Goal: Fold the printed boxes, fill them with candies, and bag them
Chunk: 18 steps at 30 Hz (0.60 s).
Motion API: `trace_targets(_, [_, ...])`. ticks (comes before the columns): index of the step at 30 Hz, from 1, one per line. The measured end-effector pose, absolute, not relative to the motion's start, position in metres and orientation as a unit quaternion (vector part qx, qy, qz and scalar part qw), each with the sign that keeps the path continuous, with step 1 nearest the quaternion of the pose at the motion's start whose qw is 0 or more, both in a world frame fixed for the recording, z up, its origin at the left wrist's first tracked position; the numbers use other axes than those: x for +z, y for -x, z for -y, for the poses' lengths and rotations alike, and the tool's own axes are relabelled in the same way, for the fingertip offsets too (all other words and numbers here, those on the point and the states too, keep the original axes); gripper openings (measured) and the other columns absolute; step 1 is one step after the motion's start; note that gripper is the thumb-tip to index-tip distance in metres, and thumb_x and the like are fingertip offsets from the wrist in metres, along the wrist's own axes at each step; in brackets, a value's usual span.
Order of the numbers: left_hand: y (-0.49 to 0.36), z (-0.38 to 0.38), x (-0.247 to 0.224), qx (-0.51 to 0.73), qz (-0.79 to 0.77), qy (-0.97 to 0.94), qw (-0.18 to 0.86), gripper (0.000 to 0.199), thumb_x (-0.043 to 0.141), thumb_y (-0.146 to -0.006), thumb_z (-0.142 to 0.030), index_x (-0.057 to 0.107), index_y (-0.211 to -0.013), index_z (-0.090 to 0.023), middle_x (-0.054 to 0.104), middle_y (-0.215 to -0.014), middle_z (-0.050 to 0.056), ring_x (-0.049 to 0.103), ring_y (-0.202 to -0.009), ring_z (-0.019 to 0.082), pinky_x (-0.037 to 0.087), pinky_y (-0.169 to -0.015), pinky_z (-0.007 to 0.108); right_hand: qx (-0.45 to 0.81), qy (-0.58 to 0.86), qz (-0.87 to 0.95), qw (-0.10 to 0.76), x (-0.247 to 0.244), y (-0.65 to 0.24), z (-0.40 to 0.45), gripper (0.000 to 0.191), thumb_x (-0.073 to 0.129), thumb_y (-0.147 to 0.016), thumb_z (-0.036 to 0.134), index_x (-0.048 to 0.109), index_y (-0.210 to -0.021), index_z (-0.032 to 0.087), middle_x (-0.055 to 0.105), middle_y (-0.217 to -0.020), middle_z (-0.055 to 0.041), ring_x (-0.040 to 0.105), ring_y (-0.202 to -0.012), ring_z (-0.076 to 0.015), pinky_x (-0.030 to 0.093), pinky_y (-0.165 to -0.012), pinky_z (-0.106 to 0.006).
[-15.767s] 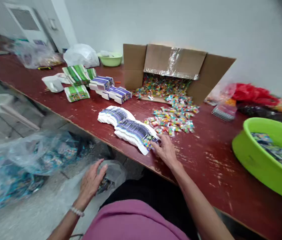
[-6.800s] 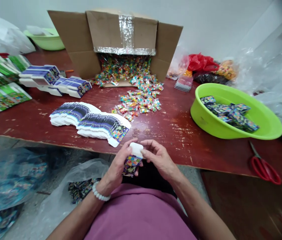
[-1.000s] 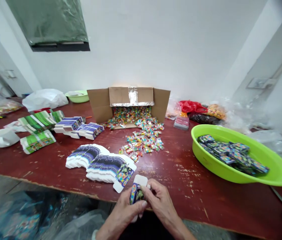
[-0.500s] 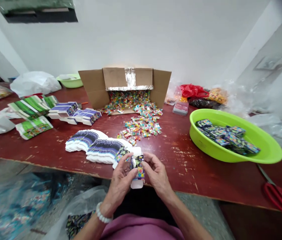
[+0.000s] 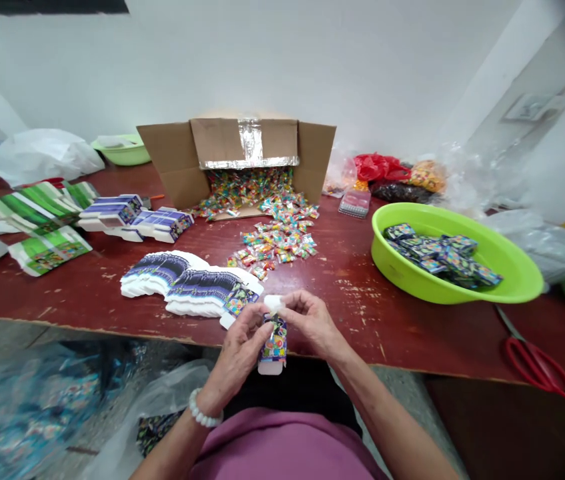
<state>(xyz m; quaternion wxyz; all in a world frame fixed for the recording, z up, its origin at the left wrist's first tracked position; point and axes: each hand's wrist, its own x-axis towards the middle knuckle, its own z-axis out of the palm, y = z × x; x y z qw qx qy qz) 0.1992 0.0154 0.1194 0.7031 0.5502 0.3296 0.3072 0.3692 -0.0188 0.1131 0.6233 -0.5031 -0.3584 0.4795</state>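
Observation:
Between my hands at the table's front edge is a small printed carton (image 5: pixel 275 343), dark with bright coloured patterns and white end flaps. My left hand (image 5: pixel 245 340) grips its left side, thumb across the front. At the top, the fingers of my right hand (image 5: pixel 309 320) pinch the white flap. Just left of my hands lies a fanned row of flat, unfolded cartons (image 5: pixel 197 287) of the same print. Beyond them, small wrapped candies (image 5: pixel 279 240) spill from an open cardboard box (image 5: pixel 245 140) lying on its side.
A green basin (image 5: pixel 412 287) with several filled-looking cartons (image 5: pixel 442 257) stands at the right. Red-handled scissors (image 5: pixel 537 363) lie on the front right edge. Bundled purple cartons (image 5: pixel 112 212) and green printed packs (image 5: pixel 52 250) sit at the left. Plastic bags (image 5: pixel 37 407) are below the table.
My right hand has moved from the carton's right side up to its top flap. My left hand still holds the carton. The camera view has shifted slightly down and right.

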Motion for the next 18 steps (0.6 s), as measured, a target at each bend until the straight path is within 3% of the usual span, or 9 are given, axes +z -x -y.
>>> trace_targets(3, [-0.201,-0.016,0.115,0.332,-0.327,-0.541,0.7,0.033,0.074,-0.085,-0.032,0.055,-0.111,-0.023,0.067,-0.097,0.001,0.063,-0.087,0.015,0.051,-0.076,0.024,0.501,0.484,0.373,0.613,0.111,-0.37,0.021,0.038,0.085,-0.067,0.039,0.07,-0.096,0.019,0.07,-0.076,0.0019,0.063,-0.068,-0.0128,0.05,-0.071,-0.027])
trace_targets(6, [-0.204,-0.013,0.116,0.342,-0.337,-0.48,0.734,0.058,0.081,-0.079,-0.029,0.046,-0.125,-0.028,0.067,-0.092,-0.002,0.065,-0.079,0.014,0.052,-0.07,0.024,0.476,0.492,0.403,0.607,0.111,-0.372,0.025,0.027,0.083,-0.07,0.04,0.071,-0.078,0.017,0.072,-0.076,-0.0008,0.064,-0.069,-0.0133,0.05,-0.07,-0.027])
trace_targets(8, [-0.205,-0.011,0.119,0.309,-0.343,-0.43,0.776,0.061,0.08,-0.08,-0.035,0.044,-0.13,-0.028,0.068,-0.092,-0.001,0.067,-0.076,0.015,0.053,-0.067,0.024,0.451,0.507,0.402,0.615,0.11,-0.372,0.028,0.026,0.082,-0.071,0.04,0.07,-0.075,0.017,0.071,-0.074,-0.0008,0.063,-0.067,-0.0131,0.05,-0.066,-0.025])
trace_targets(11, [-0.209,-0.009,0.121,0.199,-0.331,-0.358,0.85,0.047,0.064,-0.088,-0.057,0.058,-0.115,-0.019,0.071,-0.091,0.006,0.07,-0.069,0.019,0.056,-0.064,0.03,0.45,0.541,0.406,0.584,0.108,-0.372,0.033,0.027,0.076,-0.079,0.044,0.069,-0.083,0.018,0.066,-0.064,0.0021,0.058,-0.052,-0.0111,0.045,-0.051,-0.022])
trace_targets(13, [-0.212,-0.008,0.121,0.153,-0.331,-0.324,0.873,0.054,0.052,-0.089,-0.067,0.062,-0.101,-0.015,0.071,-0.083,0.008,0.068,-0.058,0.019,0.055,-0.058,0.031,0.447,0.559,0.438,0.545,0.109,-0.373,0.036,0.028,0.069,-0.085,0.046,0.069,-0.089,0.019,0.066,-0.064,0.0021,0.058,-0.049,-0.011,0.043,-0.047,-0.021])
trace_targets(18, [-0.221,-0.007,0.119,0.177,-0.39,-0.352,0.832,0.057,0.047,-0.091,-0.068,0.065,-0.091,-0.014,0.068,-0.068,0.005,0.061,-0.047,0.014,0.048,-0.047,0.023,0.437,0.57,0.47,0.513,0.116,-0.378,0.039,0.024,0.066,-0.088,0.042,0.071,-0.088,0.018,0.073,-0.08,-0.0028,0.065,-0.06,-0.0131,0.049,-0.052,-0.022])
